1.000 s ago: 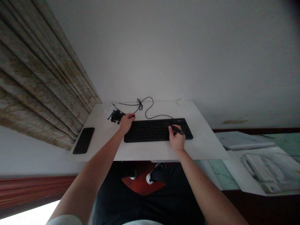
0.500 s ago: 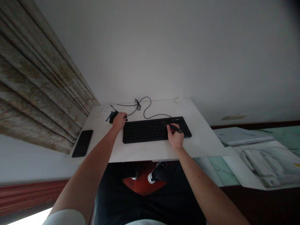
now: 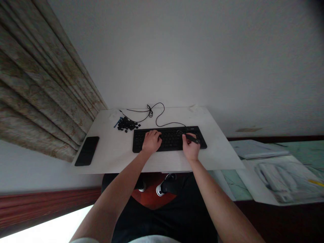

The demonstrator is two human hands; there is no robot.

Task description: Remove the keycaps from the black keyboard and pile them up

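Note:
A black keyboard (image 3: pixel 170 145) lies on the white table. My right hand (image 3: pixel 191 148) is closed around the dark handle of a keycap puller (image 3: pixel 192 138), whose thin wire end is over the keys on the keyboard's right part. Palm down, my left hand (image 3: pixel 152 141) rests over the keyboard's left-middle part with its fingers stretched forward; nothing shows in it. A heap of loose black keycaps (image 3: pixel 126 124) lies beyond the keyboard's left end, beside a small blue tool (image 3: pixel 117 122) that is partly covered.
Behind the keyboard, its black cable (image 3: pixel 162 114) runs in loops, tied in a bundle. A dark phone (image 3: pixel 87 151) lies at the table's left edge, near a patterned curtain (image 3: pixel 50 84). To the right, low down, stands a white box (image 3: pixel 278 179) with clear wrapping.
My left hand has moved from the keycap heap rightward onto the keyboard, uncovering the heap. My right hand keeps its hold on the keycap puller at nearly the same spot.

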